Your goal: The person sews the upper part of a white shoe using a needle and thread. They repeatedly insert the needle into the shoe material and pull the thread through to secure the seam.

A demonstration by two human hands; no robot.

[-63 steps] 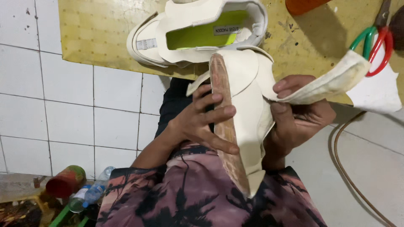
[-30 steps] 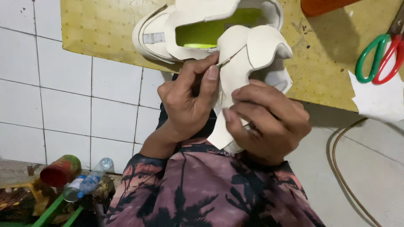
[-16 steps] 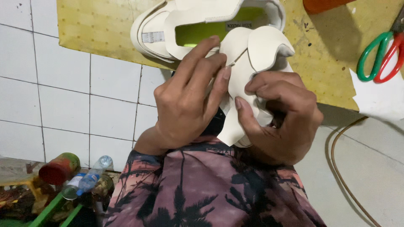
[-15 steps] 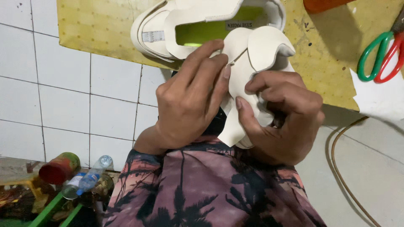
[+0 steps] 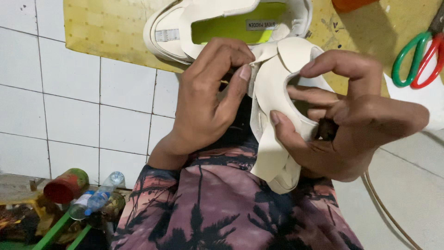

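Observation:
Both my hands hold a cream-white shoe upper [image 5: 273,106] over my lap. My left hand [image 5: 203,99] pinches its top edge between thumb and fingers. On the other side, my right hand [image 5: 351,120] grips the upper with the thumb on its outer face and fingers curled inside the opening. A second cream shoe with a lime-green insole [image 5: 231,23] lies on the yellow mat [image 5: 106,28] just beyond my hands.
Scissors with green and red handles [image 5: 418,58] lie on the mat at the right. A white tiled floor [image 5: 60,102] spreads to the left. A red can [image 5: 67,185] and a plastic bottle [image 5: 99,199] sit at the lower left. A cord [image 5: 384,208] curves at the right.
The shoe part has been turned from sole-up to opening-up. My right fingers have moved inside its opening, and my left hand has shifted from covering it to pinching its top edge.

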